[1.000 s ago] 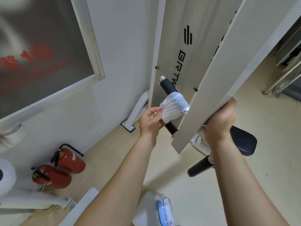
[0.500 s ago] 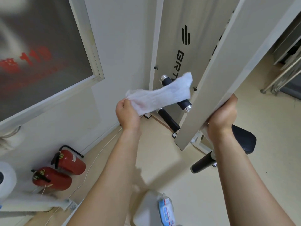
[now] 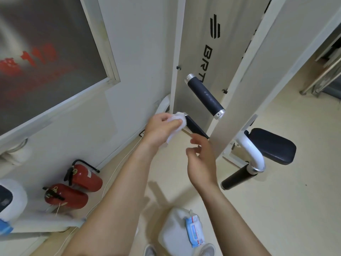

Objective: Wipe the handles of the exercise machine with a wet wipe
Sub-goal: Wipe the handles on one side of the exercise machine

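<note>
My left hand (image 3: pixel 160 128) grips a bunched white wet wipe (image 3: pixel 176 121) and presses it over the near end of the lower black handle (image 3: pixel 196 128) of the white exercise machine (image 3: pixel 243 74). Above it, the upper black handle (image 3: pixel 204 97) with silver end caps is bare. My right hand (image 3: pixel 202 159) hovers just below the lower handle, fingers apart, holding nothing and touching nothing. Much of the lower handle is hidden by both hands.
A black seat pad (image 3: pixel 271 145) and a black foam roller (image 3: pixel 237 177) on a white tube lie to the right. Two red fire extinguishers (image 3: pixel 73 187) rest on the floor at left. A pack of wet wipes (image 3: pixel 194 230) sits on a white container near my feet.
My left hand has brought the wipe down from the upper handle to the end of the lower one. My right hand has let go of the white frame bar and moved left, below the handle.
</note>
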The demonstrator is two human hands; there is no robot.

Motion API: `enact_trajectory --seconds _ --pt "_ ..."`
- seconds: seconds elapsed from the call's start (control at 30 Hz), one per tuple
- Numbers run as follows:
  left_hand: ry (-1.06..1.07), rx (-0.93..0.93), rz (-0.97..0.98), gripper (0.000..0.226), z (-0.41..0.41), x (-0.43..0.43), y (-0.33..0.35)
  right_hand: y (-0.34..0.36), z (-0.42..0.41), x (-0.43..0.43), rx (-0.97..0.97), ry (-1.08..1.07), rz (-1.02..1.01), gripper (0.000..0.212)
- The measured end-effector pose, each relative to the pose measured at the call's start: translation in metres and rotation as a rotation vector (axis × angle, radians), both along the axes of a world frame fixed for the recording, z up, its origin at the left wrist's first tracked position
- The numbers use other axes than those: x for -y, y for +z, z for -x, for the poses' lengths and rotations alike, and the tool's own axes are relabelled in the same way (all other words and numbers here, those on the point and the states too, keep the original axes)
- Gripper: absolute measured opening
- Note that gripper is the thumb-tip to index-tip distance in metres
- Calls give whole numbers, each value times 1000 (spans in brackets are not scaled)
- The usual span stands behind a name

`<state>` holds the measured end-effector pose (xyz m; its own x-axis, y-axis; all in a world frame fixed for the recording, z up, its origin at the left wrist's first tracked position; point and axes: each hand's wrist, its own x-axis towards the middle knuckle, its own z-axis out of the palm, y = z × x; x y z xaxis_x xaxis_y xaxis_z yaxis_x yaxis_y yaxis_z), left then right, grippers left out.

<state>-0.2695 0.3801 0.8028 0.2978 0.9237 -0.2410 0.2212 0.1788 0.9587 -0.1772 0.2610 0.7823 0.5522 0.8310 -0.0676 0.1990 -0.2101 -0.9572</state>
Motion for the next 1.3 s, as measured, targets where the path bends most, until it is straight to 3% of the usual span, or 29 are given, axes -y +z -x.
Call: enact_trajectory --seconds 0.07,0.13,0.27,0.43,0.6,0.67,0.77,0.83,0.93,1.03,1.17,1.23,1.3 --pt "-272 -80 -86 9 10 -9 14 -9 0 -21 -98 20 62 56" --pt "-498 -158 -157 4 17 -28 22 -17 -1 -35 -117 85 59 60" --pt "-711 -330 -217 8 7 -74 19 -35 -6 -50 -294 207 105 23" --pt "-680 -438 -270 11 -41 -110 3 -52 -8 -51 -324 50 90 9" --pt "-662 -346 -260 13 -92 -119 -11 -65 -8 -57 -460 -187 108 9" --pt "-629 -352 -226 21 -108 -119 -18 -69 -9 -59 -615 -255 88 11" --pt "-526 -403 -208 37 -118 -120 -27 -76 -11 -59 -1004 -347 31 23" --pt "-317 -248 -162 54 -108 -115 -30 -83 -14 -55 -1091 -344 42 37" --pt "146 -61 -171 32 -77 -89 -43 -84 -13 -48 -976 -254 184 42" --pt "388 29 -96 12 -56 -39 -68 -72 -6 -37 -602 -243 344 39" --pt "339 255 245 30 -60 12 -76 -28 6 -5 -185 -185 281 37" --pt "152 396 549 45 -67 13 -63 -2 10 14 -69 -190 106 19" --pt "-10 571 740 61 -86 -5 -66 25 10 29 93 -266 -141 20"
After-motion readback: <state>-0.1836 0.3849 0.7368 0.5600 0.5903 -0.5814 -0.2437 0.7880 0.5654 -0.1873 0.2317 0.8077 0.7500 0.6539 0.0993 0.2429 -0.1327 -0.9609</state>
